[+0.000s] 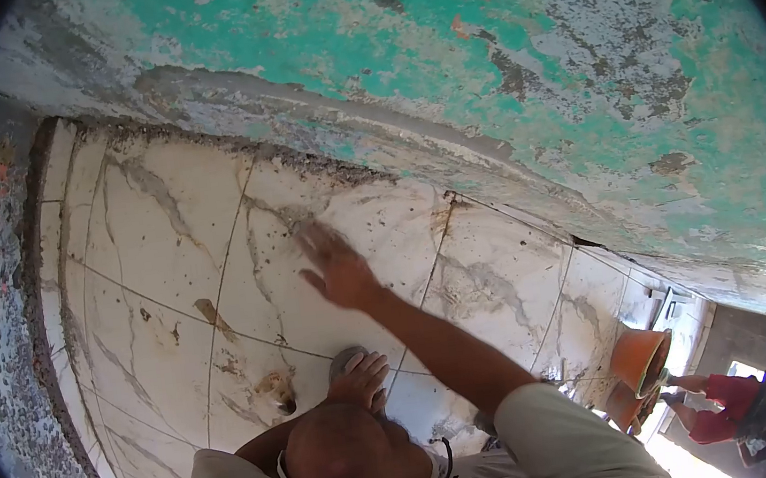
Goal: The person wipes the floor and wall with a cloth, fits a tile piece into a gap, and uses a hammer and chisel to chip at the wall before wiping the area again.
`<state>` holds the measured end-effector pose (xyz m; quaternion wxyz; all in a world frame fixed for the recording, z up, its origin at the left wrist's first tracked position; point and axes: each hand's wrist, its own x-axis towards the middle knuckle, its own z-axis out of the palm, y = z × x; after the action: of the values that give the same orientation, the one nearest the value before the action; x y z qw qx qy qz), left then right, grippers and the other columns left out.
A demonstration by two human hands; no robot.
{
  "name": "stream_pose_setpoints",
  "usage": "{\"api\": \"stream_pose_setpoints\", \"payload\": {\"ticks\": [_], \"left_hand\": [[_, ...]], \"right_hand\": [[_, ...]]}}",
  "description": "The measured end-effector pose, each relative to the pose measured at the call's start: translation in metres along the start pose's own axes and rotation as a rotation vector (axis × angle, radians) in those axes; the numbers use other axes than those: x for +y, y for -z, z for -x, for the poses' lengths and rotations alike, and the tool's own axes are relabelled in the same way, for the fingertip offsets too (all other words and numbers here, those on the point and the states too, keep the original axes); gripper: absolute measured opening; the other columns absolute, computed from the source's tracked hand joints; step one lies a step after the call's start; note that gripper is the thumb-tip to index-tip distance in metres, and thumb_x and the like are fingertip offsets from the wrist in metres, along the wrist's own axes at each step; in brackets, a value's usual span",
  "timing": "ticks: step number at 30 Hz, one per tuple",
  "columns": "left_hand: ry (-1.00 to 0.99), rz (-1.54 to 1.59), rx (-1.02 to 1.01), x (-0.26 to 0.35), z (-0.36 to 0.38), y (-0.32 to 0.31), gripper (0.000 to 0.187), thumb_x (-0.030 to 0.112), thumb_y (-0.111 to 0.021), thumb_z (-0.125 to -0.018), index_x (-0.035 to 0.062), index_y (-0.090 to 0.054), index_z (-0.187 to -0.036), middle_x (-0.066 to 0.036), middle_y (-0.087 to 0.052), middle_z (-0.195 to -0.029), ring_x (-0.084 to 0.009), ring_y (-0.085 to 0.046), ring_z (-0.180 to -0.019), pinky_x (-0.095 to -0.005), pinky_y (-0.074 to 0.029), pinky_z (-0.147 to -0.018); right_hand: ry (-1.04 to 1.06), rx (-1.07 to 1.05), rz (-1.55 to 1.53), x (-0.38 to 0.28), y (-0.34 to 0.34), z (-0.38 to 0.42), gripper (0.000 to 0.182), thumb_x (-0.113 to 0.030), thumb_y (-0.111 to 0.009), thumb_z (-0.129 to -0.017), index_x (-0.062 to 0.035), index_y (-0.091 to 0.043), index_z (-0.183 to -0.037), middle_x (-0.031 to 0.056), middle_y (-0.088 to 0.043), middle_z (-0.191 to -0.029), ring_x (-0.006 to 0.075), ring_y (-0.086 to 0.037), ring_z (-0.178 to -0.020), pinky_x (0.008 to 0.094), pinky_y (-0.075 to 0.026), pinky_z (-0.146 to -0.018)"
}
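Note:
Over the white, grey-veined floor tiles point(172, 291), my right hand point(339, 265) reaches out with thumb apart and fingers stretched, slightly smeared by motion. Nothing shows in its grip. It is close above a dusty patch of tile near the wall. Nearer to my body, my left hand point(361, 380) is closed against a dark grey rounded thing point(347, 360); I cannot tell what kind of thing it is. Part of the left forearm is hidden behind the head at the bottom of the view. Grit and stains mark the tiles around both hands.
A wall with peeling green paint point(437, 53) runs along the top, with a rough gap at its foot. A brown chip point(207, 311) and a tan lump point(276, 391) lie on the tiles. Orange buckets point(638, 361) stand at right, near another person in red point(723, 403).

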<state>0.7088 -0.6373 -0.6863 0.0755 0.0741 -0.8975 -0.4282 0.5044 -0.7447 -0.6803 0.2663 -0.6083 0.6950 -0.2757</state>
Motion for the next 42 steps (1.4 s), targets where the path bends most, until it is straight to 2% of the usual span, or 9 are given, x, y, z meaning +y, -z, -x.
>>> {"api": "stream_pose_setpoints", "payload": {"ticks": [6,11,14,19,23,25,28,40,42], "left_hand": [[0.026,-0.204,0.021,-0.012,-0.083,0.005,0.054,0.025,-0.062,-0.079,-0.0011,-0.049,-0.125,-0.024,-0.040,-0.137,-0.0386,-0.039,-0.127,-0.0523,-0.028,-0.107],[-0.143,-0.481,-0.156,-0.082,-0.221,0.018,0.067,0.050,-0.042,-0.093,0.0034,-0.035,-0.141,-0.017,-0.024,-0.151,-0.0319,-0.020,-0.140,-0.0495,-0.012,-0.115],[-0.156,-0.601,-0.201,-0.131,-0.265,0.048,0.074,0.058,-0.036,-0.092,0.0068,-0.028,-0.144,-0.010,-0.022,-0.153,-0.0260,-0.017,-0.141,-0.0448,-0.009,-0.116],[-0.144,-0.562,-0.101,-0.171,-0.222,0.108,0.077,0.051,-0.054,-0.086,0.0058,-0.029,-0.144,-0.008,-0.026,-0.151,-0.0269,-0.024,-0.139,-0.0450,-0.014,-0.115],[0.304,-0.630,0.085,-0.203,-0.159,0.150,0.074,0.045,-0.054,-0.088,-0.0010,-0.031,-0.141,-0.017,-0.026,-0.150,-0.0312,-0.023,-0.139,-0.0476,-0.013,-0.114],[0.813,-0.717,0.524,-0.222,-0.128,0.160,0.072,0.042,-0.053,-0.089,-0.0068,-0.032,-0.138,-0.025,-0.027,-0.147,-0.0371,-0.022,-0.138,-0.0520,-0.015,-0.112],[0.863,-0.819,0.790,-0.224,-0.098,0.172,0.072,0.042,-0.053,-0.089,-0.0096,-0.034,-0.136,-0.029,-0.028,-0.144,-0.0406,-0.023,-0.137,-0.0556,-0.016,-0.110],[0.328,-0.404,0.238,-0.180,-0.181,0.116,0.081,0.043,-0.057,-0.087,-0.0024,-0.021,-0.144,-0.019,-0.024,-0.150,-0.0343,-0.020,-0.140,-0.0485,-0.014,-0.114],[0.683,-0.293,0.325,-0.209,-0.166,0.146,0.082,0.045,-0.055,-0.088,-0.0028,-0.019,-0.144,-0.019,-0.023,-0.151,-0.0321,-0.017,-0.141,-0.0458,-0.012,-0.115]], "right_hand": [[-0.438,0.409,-0.065,0.002,0.063,0.079,0.060,-0.019,-0.064,-0.086,-0.0107,-0.039,-0.140,0.0158,-0.030,-0.148,0.0343,-0.034,-0.134,0.0417,-0.032,-0.108],[-0.394,0.768,0.445,0.032,0.179,0.137,0.055,0.001,-0.058,-0.083,-0.0023,-0.043,-0.135,0.0201,-0.036,-0.144,0.0344,-0.033,-0.135,0.0431,-0.026,-0.111],[-0.240,0.895,0.640,0.030,0.242,0.153,0.049,-0.022,-0.051,-0.094,0.0060,-0.043,-0.133,0.0267,-0.035,-0.142,0.0404,-0.031,-0.135,0.0472,-0.026,-0.110],[-0.182,0.970,1.001,0.022,0.306,0.174,0.061,-0.043,-0.040,-0.097,0.0077,-0.044,-0.130,0.0259,-0.041,-0.138,0.0408,-0.038,-0.130,0.0529,-0.030,-0.108],[-0.070,1.020,1.178,0.014,0.335,0.172,0.054,-0.038,-0.039,-0.099,0.0071,-0.045,-0.128,0.0249,-0.044,-0.136,0.0401,-0.041,-0.128,0.0512,-0.033,-0.106],[0.022,1.099,1.125,0.005,0.342,0.161,0.049,-0.033,-0.040,-0.100,0.0069,-0.045,-0.128,0.0245,-0.046,-0.134,0.0399,-0.042,-0.127,0.0505,-0.035,-0.106],[0.164,1.086,1.262,0.001,0.362,0.155,0.046,-0.028,-0.042,-0.099,0.0065,-0.040,-0.131,0.0252,-0.040,-0.137,0.0388,-0.039,-0.129,0.0467,-0.036,-0.104],[0.136,1.224,1.314,-0.027,0.390,0.095,0.067,-0.045,-0.050,-0.094,0.0004,-0.032,-0.140,0.0298,-0.026,-0.143,0.0420,-0.026,-0.134,0.0537,-0.024,-0.106],[0.133,1.218,1.399,-0.020,0.389,0.093,0.067,-0.045,-0.049,-0.094,0.0002,-0.031,-0.140,0.0300,-0.025,-0.144,0.0427,-0.025,-0.135,0.0549,-0.023,-0.106]]}}
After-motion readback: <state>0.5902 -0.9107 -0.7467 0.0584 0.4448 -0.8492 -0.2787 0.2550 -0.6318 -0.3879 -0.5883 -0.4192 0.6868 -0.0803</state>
